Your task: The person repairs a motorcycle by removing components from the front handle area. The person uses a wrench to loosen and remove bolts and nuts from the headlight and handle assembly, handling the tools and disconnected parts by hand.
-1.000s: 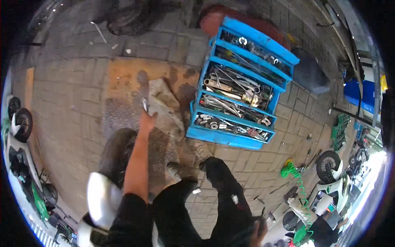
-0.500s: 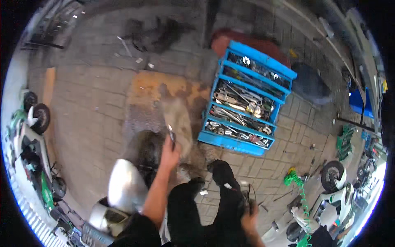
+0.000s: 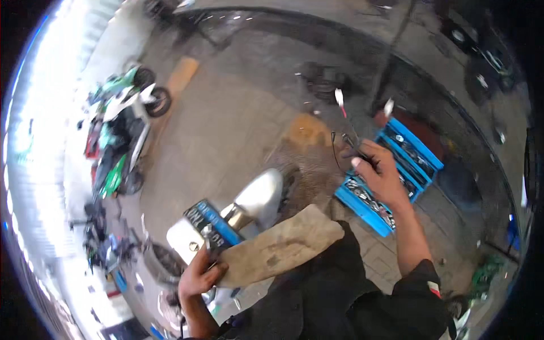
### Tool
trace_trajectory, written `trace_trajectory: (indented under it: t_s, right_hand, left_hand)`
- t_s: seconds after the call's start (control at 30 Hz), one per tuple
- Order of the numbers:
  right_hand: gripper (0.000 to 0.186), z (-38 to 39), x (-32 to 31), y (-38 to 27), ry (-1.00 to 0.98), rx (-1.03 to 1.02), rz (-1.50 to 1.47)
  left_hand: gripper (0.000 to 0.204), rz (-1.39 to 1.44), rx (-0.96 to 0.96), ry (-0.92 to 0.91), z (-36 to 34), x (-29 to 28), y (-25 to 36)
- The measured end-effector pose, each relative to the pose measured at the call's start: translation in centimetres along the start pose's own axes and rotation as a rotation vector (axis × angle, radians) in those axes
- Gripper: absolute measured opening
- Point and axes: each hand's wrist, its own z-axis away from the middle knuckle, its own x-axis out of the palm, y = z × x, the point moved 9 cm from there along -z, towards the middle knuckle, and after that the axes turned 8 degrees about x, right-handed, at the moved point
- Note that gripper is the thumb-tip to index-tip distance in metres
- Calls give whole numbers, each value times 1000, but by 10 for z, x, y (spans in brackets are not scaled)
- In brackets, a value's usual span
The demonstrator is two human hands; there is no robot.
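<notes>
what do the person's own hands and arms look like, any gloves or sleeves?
Both the left hand and the right hand are bare, with no gloves visible. The right arm wears a black sleeve ending near the elbow, leaving the forearm bare; a small red and white patch sits near its hem. The left sleeve is hard to make out.

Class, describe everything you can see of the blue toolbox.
The blue toolbox looks like painted metal and stands open on the paved floor, slanting across the picture on the person's right. Its long trays, edged by blue walls, hold shiny metal tools, too blurred to name singly. The right hand hides part of its middle, seemingly in front rather than touching.
</notes>
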Motion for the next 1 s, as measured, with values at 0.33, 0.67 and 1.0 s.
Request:
trace_trajectory:
  t_s: [0.33,0.67,1.0]
  right_hand:
    - [22,29,140,-21,-169,-188,145]
    - [25,46,161,61,-97,39,421]
    - [41,82,250,136,16,230,357]
  left_hand:
    - [71,147,-144,666,199,-105,-75]
    - [43,461,-95,152,-69,-200,-179]
    - [78,192,-347,520,-173,-183,-343]
